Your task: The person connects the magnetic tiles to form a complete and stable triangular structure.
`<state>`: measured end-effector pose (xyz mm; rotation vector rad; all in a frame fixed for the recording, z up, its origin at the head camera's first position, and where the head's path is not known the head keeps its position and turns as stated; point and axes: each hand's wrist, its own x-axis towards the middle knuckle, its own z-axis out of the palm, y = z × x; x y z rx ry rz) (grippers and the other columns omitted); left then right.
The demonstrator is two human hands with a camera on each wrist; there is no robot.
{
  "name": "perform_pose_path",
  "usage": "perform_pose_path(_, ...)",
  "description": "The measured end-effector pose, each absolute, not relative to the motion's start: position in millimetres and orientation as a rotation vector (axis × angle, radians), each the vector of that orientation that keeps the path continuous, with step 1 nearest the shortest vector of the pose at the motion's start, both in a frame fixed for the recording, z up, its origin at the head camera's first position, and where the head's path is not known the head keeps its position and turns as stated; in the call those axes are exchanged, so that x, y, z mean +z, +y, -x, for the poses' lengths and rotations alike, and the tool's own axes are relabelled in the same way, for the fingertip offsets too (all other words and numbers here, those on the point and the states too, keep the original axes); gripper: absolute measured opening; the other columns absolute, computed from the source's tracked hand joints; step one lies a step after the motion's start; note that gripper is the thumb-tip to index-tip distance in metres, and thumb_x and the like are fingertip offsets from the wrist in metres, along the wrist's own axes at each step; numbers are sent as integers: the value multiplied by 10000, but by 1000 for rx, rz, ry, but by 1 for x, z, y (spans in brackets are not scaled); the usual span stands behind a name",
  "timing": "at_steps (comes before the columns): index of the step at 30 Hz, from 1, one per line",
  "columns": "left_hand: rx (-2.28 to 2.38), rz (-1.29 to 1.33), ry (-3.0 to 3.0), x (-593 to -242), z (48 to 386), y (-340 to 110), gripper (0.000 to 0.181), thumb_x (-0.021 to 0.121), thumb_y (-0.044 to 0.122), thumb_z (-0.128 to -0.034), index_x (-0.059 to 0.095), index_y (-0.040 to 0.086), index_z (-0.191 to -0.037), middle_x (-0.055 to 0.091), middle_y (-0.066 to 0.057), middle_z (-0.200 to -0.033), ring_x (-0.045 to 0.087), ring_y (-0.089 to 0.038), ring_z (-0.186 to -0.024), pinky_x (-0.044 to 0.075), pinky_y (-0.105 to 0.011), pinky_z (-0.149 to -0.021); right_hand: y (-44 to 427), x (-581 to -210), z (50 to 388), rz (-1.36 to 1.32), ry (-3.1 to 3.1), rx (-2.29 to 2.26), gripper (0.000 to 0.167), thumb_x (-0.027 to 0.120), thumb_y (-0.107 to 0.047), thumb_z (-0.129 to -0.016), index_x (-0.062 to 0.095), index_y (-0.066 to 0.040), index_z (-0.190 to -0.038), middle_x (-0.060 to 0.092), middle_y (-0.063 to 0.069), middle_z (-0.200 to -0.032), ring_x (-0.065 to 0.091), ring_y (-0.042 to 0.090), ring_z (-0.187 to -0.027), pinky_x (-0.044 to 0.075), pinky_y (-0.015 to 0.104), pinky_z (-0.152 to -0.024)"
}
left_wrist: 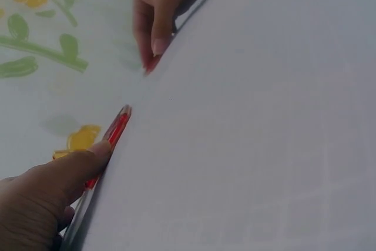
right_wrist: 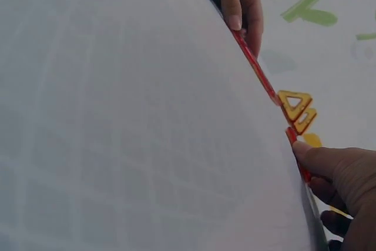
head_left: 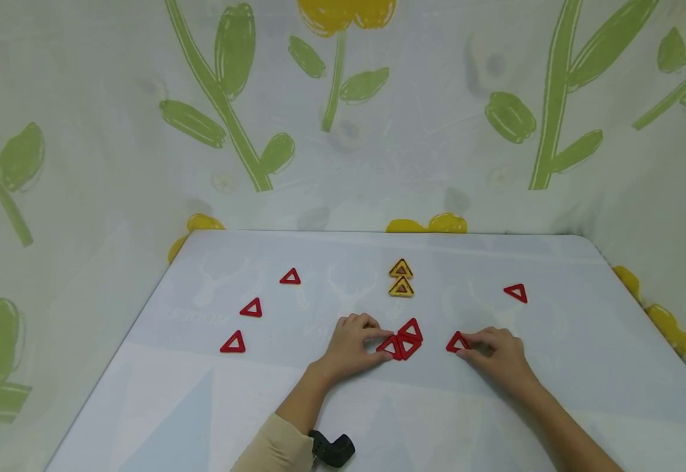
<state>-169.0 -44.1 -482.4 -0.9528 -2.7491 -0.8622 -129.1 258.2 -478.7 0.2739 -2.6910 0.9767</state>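
Note:
My left hand pinches the left piece of a joined group of red triangle tiles near the middle of the table. Three open-centred triangles lie edge to edge there. To the right, my right hand holds a single red triangle tile between thumb and fingertips, a short gap away from the group. In the left wrist view, the left thumb presses on a red tile edge. Seen from the right wrist, the thumb lies over the single tile, whose far side is hidden.
Two yellow triangle pieces stand behind the group, one behind the other. Loose red triangles lie at the left, one being the nearest tile, and another red tile lies at the right. A flower-printed curtain surrounds the table.

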Motion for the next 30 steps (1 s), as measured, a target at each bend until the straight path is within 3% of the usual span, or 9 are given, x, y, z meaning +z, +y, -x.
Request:
perform_pose_path(15,-927,956,-2739,-482,169,-46,358,763,386,-769,726,251,-1098,556,59,-981,466,-98,-941,350,-341,-881,230,-488,132,-423,-2656,910,318,853,-168,-645,762,-119,-947,662,-87,-817,462,34,-773,309,329,-688)
perform_pose_path(30,-879,942,-2701,-481,168,-45,364,798,386,-725,746,227,-1048,574,56,-945,486,-107,-913,366,-334,-854,202,-480,129,-358,-2697,874,337,866,-189,-641,757,-100,-947,662,-50,-810,504,125,-798,312,361,-708)
